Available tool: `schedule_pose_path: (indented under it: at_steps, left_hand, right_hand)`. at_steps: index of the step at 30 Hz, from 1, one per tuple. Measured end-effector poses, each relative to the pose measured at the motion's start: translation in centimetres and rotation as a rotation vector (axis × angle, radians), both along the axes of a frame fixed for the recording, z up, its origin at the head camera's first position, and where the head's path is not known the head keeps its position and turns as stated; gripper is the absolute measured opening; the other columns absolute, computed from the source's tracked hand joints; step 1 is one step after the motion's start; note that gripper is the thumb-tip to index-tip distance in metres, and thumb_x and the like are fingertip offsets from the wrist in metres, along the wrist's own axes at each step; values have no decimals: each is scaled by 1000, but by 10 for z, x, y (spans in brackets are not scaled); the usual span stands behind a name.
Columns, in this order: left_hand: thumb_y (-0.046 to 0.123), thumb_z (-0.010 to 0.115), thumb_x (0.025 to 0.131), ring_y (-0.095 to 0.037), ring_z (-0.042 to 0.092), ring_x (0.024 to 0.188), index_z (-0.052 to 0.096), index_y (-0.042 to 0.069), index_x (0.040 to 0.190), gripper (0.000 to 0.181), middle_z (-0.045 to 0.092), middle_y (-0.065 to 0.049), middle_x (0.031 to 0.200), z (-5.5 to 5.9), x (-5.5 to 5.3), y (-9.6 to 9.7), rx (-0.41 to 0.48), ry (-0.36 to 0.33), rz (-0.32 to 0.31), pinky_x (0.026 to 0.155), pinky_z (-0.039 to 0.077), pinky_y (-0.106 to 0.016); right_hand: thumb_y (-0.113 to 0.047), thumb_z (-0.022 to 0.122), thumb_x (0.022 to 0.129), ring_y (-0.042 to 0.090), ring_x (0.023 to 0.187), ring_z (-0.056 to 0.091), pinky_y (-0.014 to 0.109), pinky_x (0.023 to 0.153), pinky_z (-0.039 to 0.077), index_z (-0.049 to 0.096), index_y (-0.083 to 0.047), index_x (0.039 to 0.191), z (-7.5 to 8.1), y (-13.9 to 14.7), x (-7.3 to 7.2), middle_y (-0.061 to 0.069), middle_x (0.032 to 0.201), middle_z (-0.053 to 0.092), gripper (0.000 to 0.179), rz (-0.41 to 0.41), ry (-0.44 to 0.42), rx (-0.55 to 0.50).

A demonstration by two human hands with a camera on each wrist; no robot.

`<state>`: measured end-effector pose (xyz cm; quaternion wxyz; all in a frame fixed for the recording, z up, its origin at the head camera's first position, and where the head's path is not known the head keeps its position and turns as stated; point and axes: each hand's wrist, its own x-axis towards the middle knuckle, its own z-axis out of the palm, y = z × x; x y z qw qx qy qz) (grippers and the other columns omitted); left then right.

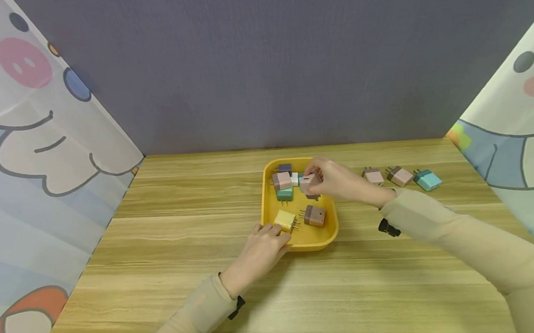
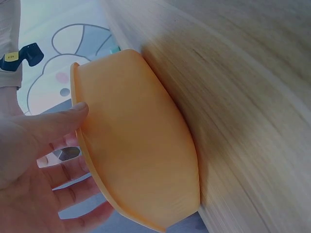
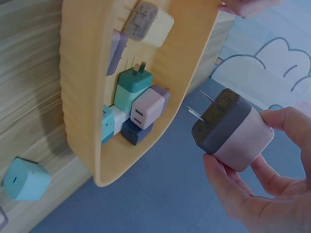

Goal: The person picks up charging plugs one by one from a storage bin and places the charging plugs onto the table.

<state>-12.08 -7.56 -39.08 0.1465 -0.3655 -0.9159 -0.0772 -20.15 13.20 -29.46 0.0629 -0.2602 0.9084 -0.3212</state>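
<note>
A yellow plastic tray [image 1: 304, 246] stands on the wooden table with several plug chargers inside. My left hand [image 1: 260, 249] grips its near left corner, the thumb [image 2: 73, 114] outside and the other fingers over the rim. Over the tray's right side, my right hand [image 1: 339, 180] pinches a pink and dark grey charger [image 3: 233, 130], its two metal prongs pointing away from the fingers. In the tray lie a yellow charger [image 1: 285, 220], a brown one [image 1: 315, 215], a green one [image 3: 132, 91], a pink one [image 3: 147, 108] and a dark blue one [image 3: 136, 132], among others.
Right of the tray on the table [image 1: 182, 220] lie two pinkish chargers, one of them a pink charger [image 1: 400, 176], and a turquoise charger [image 1: 428, 180]. A grey wall panel [image 1: 259, 73] rises behind the table. Cartoon-printed cloth [image 1: 7, 155] hangs at both sides.
</note>
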Motion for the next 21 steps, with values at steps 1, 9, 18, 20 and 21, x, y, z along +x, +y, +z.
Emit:
schedule_pose_path:
  at_steps: [1, 9, 18, 20, 21]
  left_hand:
    - [27, 67, 76, -14, 52, 72, 63, 17, 82, 13, 57, 3, 79, 0, 0, 0, 1, 5, 0, 66, 39, -30]
    - [27, 68, 75, -13, 52, 72, 64, 18, 82, 12, 58, 3, 79, -1, -1, 0, 1, 22, 4, 66, 38, -30]
    - [27, 68, 76, -14, 53, 74, 64, 17, 82, 12, 59, 2, 81, -1, -1, 0, 1, 7, 1, 68, 39, -31]
    - [27, 68, 76, -14, 53, 73, 64, 17, 82, 12, 58, 2, 81, -1, -1, 0, 2, 7, 2, 68, 39, -31]
    - [27, 68, 76, -14, 53, 73, 64, 17, 82, 13, 58, 2, 81, -1, -1, 0, 1, 7, 2, 68, 39, -31]
  right_hand:
    - [-12, 64, 78, 18, 76, 53, 32, 67, 44, 55, 1, 102, 0, 2, 0, 11, 95, 55, 29, -1, 4, -4]
    - [-8, 63, 75, 22, 78, 50, 31, 64, 42, 57, 2, 100, 1, 15, -4, 14, 94, 55, 28, -58, 21, 41]
    - [-5, 62, 74, 25, 82, 51, 34, 66, 43, 57, 4, 99, -3, 28, -6, 18, 97, 56, 27, -79, 28, 46]
    - [-5, 62, 75, 25, 81, 51, 33, 66, 43, 57, 4, 100, -4, 31, -7, 18, 97, 56, 27, -84, 24, 49]
    - [-6, 62, 75, 24, 80, 51, 32, 65, 43, 57, 5, 100, -4, 32, -7, 18, 96, 57, 27, -84, 25, 50]
